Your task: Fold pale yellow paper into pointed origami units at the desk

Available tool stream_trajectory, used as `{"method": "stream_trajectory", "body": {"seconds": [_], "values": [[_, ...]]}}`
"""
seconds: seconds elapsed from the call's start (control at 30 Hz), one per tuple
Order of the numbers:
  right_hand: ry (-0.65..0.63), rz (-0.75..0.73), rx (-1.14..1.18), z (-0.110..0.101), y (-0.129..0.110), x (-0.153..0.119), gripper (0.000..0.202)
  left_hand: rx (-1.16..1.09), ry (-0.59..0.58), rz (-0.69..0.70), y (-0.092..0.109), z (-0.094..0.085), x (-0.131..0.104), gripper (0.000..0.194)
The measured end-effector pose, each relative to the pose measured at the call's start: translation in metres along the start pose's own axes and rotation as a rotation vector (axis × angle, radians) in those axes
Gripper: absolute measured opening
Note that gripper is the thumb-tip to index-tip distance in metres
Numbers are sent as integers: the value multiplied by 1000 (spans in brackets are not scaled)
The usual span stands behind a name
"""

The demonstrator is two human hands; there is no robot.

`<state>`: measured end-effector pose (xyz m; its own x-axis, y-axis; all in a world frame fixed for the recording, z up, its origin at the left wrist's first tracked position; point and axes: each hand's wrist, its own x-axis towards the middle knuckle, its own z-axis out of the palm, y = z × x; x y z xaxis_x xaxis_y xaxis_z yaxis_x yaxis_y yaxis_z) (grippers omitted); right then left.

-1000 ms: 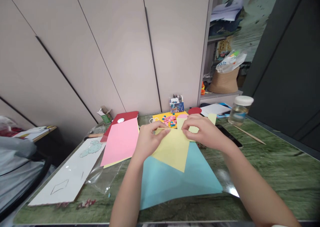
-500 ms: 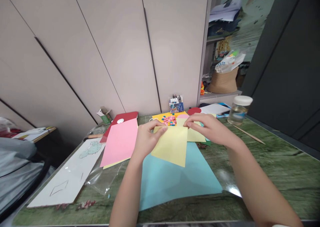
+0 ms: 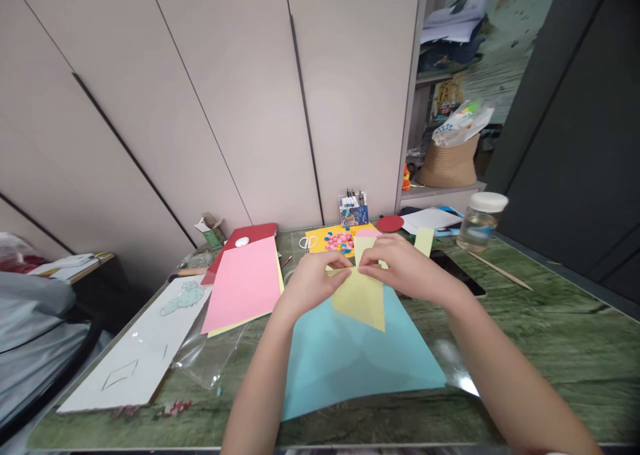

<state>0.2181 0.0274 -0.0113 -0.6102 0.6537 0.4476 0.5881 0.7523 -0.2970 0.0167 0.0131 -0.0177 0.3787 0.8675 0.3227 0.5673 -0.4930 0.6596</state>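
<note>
The left hand (image 3: 316, 278) pinches the upper edge of a pale yellow sheet (image 3: 361, 303) between thumb and fingers; the right hand (image 3: 400, 267) pinches that same edge just beside it, the two sets of fingertips nearly meeting; the sheet hangs tilted toward the desk's near edge, in front of a light blue sheet (image 3: 360, 375) that lies on the green marbled desk (image 3: 560, 375), one corner pointing toward the near edge; just past the right hand's fingers another pale yellow paper (image 3: 364, 243) shows, partly hidden, and a pale strip (image 3: 424, 241) is beyond that wrist; toward the desk's far edge, pink and blue beads (image 3: 340, 243) lie on an orange-yellow sheet (image 3: 370, 228), with white scissor handles (image 3: 309, 243) at its left side; a box of pens (image 3: 353, 211) stands at the far edge, a red disc (image 3: 390, 223) to the right of it; toward the desk's right edge are a dark phone (image 3: 457, 273), a thin wooden stick (image 3: 501, 272) and a white-lidded jar (image 3: 477, 231); left of the left hand, a pink sheet (image 3: 243, 285) overlaps a red folder (image 3: 257, 231) near the far edge; along the desk's left edge lies a white board (image 3: 133, 345) bearing a green cactus drawing, a clear plastic sleeve (image 3: 207, 361) beside it.
</note>
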Motion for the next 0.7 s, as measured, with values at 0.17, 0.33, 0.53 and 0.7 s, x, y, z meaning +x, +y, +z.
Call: {"method": "stream_trajectory", "body": {"seconds": [0.17, 0.33, 0.53, 0.7], "values": [[-42, -20, 4, 3, -5, 2, 22, 23, 16, 27, 8, 7, -1, 12], [-95, -58, 46, -7, -8, -2, 22, 54, 31, 46, 15, 2, -3, 14], [-50, -33, 131, -23, -1, -10, 26, 38, 72, 25, 18, -9, -7, 15], [-43, -16, 154, -30, 3, -13, 26, 14, 83, -11, 10, -21, -10, 14]]}}
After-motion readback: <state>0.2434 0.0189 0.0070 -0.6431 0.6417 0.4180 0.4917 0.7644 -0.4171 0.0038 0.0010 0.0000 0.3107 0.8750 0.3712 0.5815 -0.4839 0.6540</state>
